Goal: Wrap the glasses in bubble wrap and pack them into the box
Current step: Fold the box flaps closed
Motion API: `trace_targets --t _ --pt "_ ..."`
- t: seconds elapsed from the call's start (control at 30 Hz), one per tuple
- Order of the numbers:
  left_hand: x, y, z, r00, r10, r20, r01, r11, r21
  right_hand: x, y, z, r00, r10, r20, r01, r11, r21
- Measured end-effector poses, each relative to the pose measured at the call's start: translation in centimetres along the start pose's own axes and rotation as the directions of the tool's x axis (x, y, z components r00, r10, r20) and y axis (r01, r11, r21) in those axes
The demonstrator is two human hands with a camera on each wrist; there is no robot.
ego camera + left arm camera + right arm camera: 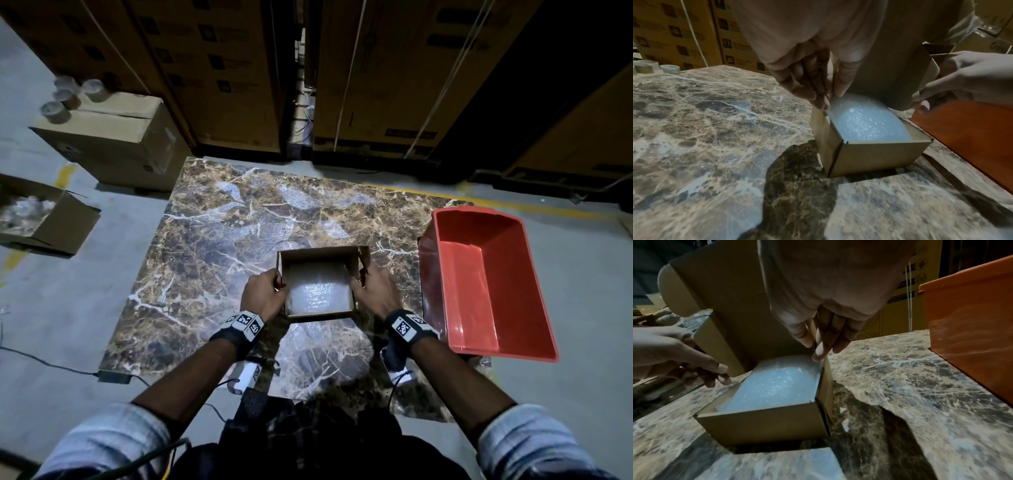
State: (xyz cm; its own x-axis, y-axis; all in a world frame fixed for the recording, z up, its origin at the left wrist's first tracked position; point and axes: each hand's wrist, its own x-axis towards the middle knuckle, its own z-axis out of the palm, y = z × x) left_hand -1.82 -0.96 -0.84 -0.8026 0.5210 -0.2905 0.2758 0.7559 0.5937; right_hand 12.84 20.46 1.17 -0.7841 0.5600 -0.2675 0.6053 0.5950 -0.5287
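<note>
Each hand, left hand (262, 294) and right hand (375, 291), pinches a side flap of the box (875, 154), probably to close it over the bubble-wrapped bundle (865, 125) on the desk (212, 246).

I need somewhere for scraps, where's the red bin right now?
In the head view the red bin sits at the marble slab's right edge, beside the cardboard box.

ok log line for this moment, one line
stage: packing | box: open, on table | bubble-wrapped bundle: inside | left hand: pinches left wall | right hand: pinches right wall
</note>
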Motion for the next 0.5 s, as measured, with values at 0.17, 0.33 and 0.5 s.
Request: trace_targets --t 0.17,0.33,0.5 --pt "-0.6 -1.1 0.6 1.000 -0.009 0.011 0.009 0.998 0.060 -0.9 0.5 0.3 0.999 -0.046 0.006 0.046 0.999 0.023" --pt "-0.9 -1.6 0.9 0.999 0.026 0.048 -0.027 0.999 0.026 -0.7 0.5 0.6 0.999 -0.046 0.016 0.045 0.998 0.046" --pt "-1.6 -1.1 0.4 0.993 0.079 -0.084 -0.087 0.992 -0.089 -0.3 0.7 0.9 0.998 -0.050 0.042 0.048 0.998 0.050"
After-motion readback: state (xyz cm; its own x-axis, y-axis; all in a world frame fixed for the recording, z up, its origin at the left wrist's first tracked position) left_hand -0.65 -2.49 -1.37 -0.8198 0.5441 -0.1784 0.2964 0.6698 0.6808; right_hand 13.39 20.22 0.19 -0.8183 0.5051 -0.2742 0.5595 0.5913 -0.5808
